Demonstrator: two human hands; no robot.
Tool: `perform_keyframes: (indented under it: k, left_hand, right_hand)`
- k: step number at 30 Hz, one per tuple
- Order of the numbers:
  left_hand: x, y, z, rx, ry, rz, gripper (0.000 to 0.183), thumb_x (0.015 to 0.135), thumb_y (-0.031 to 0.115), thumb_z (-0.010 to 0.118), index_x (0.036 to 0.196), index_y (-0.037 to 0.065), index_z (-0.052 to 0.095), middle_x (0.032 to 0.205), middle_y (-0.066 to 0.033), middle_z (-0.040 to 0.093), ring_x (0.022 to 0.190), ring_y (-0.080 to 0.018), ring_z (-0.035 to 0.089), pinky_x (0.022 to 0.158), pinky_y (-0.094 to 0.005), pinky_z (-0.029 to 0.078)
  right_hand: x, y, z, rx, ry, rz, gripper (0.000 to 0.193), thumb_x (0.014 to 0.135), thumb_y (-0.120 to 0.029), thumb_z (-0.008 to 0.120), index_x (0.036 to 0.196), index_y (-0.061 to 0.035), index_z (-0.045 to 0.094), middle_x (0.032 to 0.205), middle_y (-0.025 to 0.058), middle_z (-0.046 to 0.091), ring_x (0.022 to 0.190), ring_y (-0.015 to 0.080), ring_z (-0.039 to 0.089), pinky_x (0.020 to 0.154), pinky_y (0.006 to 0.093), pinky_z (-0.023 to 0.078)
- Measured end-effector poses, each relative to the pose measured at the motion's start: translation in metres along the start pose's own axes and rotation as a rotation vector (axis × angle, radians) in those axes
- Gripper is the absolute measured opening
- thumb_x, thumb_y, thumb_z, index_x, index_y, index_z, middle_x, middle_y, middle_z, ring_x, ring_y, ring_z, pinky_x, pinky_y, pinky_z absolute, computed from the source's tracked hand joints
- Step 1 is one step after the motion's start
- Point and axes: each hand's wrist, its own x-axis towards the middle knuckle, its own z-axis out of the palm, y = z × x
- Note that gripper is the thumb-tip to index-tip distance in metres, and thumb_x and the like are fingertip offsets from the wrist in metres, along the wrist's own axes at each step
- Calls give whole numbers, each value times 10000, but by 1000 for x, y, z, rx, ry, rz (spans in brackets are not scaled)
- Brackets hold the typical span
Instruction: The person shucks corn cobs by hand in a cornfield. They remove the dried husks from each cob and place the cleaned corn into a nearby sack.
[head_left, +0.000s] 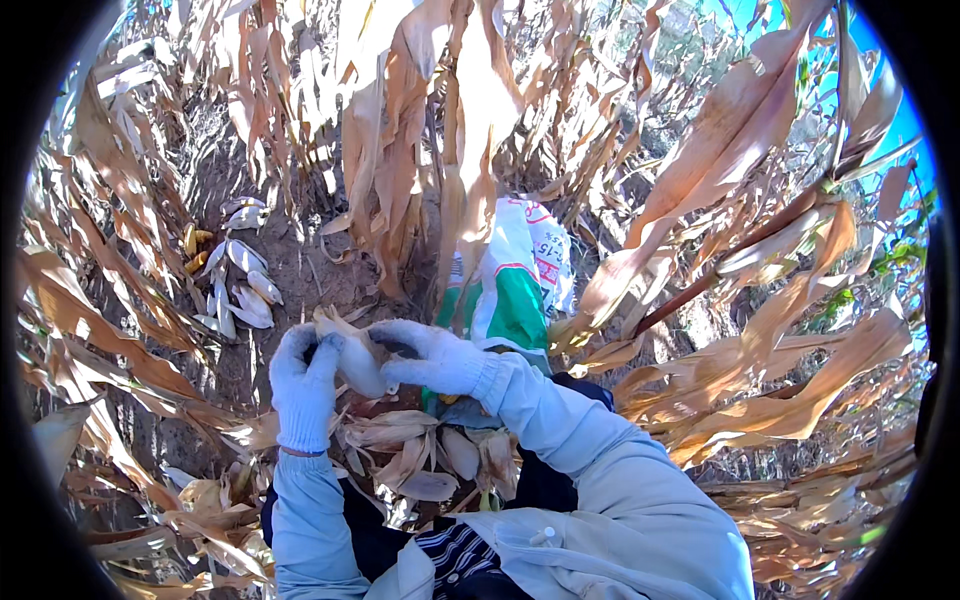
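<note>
An ear of corn (360, 362), wrapped in pale husk, is held up between my two gloved hands. My left hand (303, 388), in a white glove, is closed on its left side near the top, thumb against the husk. From the right my right hand (438, 362), gloved too, grips the ear's other side with bent fingers. No kernels show on this ear. Below the hands, in front of my body, lies a heap of loose dry husks (425, 455).
A white and green sack (515, 275) stands just beyond my right hand. Several husk-covered ears (248, 280) lie on the soil at the left, beside some bare yellow ears (197, 247). Dry corn stalks and leaves surround me; one thick stalk (700, 285) slants across the right.
</note>
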Motion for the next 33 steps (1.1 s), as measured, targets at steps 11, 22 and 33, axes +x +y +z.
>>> perform_keyframes:
  k: [11, 22, 33]
  left_hand:
    - [-1, -11, 24, 97, -154, -85, 132, 880, 82, 772, 969, 1, 720, 854, -43, 728, 758, -97, 638, 717, -268, 520]
    - [7, -14, 34, 247, -196, -24, 139, 907, 95, 731, 985, -19, 717, 845, -75, 727, 777, -126, 650, 735, -293, 524]
    - [0, -24, 35, -2, -251, -129, 192, 985, 106, 641, 1102, -41, 681, 992, -66, 707, 888, -116, 618, 805, -284, 508]
  right_hand:
    - [13, 6, 16, -68, 125, -111, 366, 963, -222, 669, 1271, -26, 651, 1145, 202, 706, 1052, 347, 702, 919, 415, 558]
    - [13, -4, 3, -197, 231, -159, 281, 933, -244, 688, 1127, -42, 688, 1019, 190, 706, 985, 388, 701, 851, 450, 567]
    - [16, -1, 9, -215, 261, -140, 252, 914, -267, 693, 1038, -47, 697, 945, 190, 711, 920, 401, 702, 809, 466, 563]
